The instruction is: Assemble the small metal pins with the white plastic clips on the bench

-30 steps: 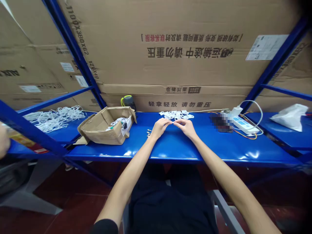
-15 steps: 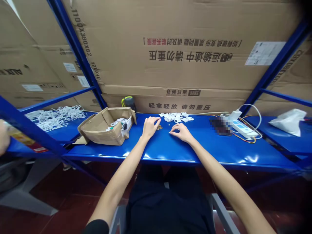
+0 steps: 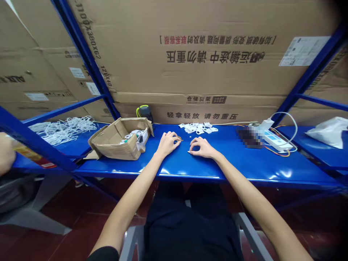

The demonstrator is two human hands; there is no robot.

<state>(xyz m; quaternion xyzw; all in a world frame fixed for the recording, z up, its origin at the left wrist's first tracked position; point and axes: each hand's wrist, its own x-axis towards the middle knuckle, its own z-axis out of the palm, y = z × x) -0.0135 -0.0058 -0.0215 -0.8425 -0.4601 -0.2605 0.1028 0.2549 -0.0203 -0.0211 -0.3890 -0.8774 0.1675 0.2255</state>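
Note:
My right hand [image 3: 203, 148] is closed in a pinch just above the blue tabletop [image 3: 231, 163]. A tiny white piece [image 3: 188, 152] pokes out at its fingertips, too small to name more closely. Across from it, my left hand [image 3: 167, 144] rests with fingers curled and drawn together; what they hold, if anything, is hidden. Small brown bits [image 3: 180, 138] show beside those fingertips, partly covered by the hand. Beyond both hands lies a loose pile of white plastic parts [image 3: 199, 128], some ring-shaped. One small white speck [image 3: 190, 137] sits between pile and hands.
To the left stands an open cardboard box [image 3: 115, 149] with white parts inside, a dark bottle [image 3: 146, 113] behind it. At right are a pixelated dark object [image 3: 250, 137] and a power strip [image 3: 276, 140] with cables. Another person's hand [image 3: 5, 154] shows at far left.
My left hand has curled its fingers and come down over the brown bits. My right hand has shifted slightly, still pinching the tiny white piece. The view has tilted a little.

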